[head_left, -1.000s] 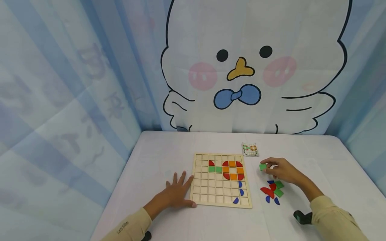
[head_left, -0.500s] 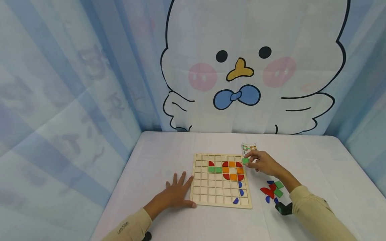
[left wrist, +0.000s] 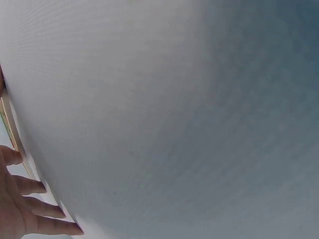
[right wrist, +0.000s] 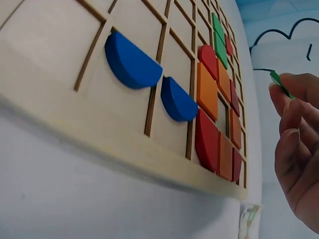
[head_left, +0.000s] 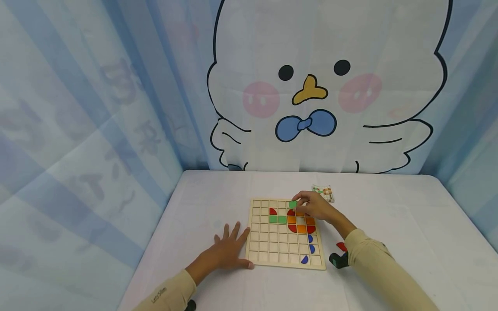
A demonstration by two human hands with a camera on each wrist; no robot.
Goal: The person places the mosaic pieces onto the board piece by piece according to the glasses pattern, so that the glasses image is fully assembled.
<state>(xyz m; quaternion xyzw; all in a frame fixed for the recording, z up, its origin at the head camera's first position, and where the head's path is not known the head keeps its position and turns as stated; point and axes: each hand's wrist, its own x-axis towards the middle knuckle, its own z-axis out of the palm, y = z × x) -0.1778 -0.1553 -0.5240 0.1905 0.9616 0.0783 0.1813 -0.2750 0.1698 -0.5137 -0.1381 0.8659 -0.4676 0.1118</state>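
A wooden grid board [head_left: 268,255] lies on the white table, holding red quarter-round, orange square, green square and blue half-round tiles. My right hand [head_left: 316,206] pinches a green square tile [head_left: 292,204] between thumb and fingers over the board's far rows. In the right wrist view that green tile [right wrist: 280,83] shows edge-on, above the board surface. Spread flat, my left hand [head_left: 227,248] rests on the table, fingertip and thumb right at the board's left edge. Two green tiles [head_left: 278,219] sit side by side left of the ring of orange and red tiles [head_left: 301,229].
A small printed pattern card [head_left: 328,193] lies beyond the board's far right corner, partly behind my right hand. A loose red tile [head_left: 341,246] shows beside my right sleeve, which hides the other loose tiles. A patterned curtain [head_left: 272,151] hangs behind the table.
My right hand has carried the green tile leftward from beside the loose tiles to over the board's far rows. The right forearm now covers most of the loose tiles. My left hand stays put.
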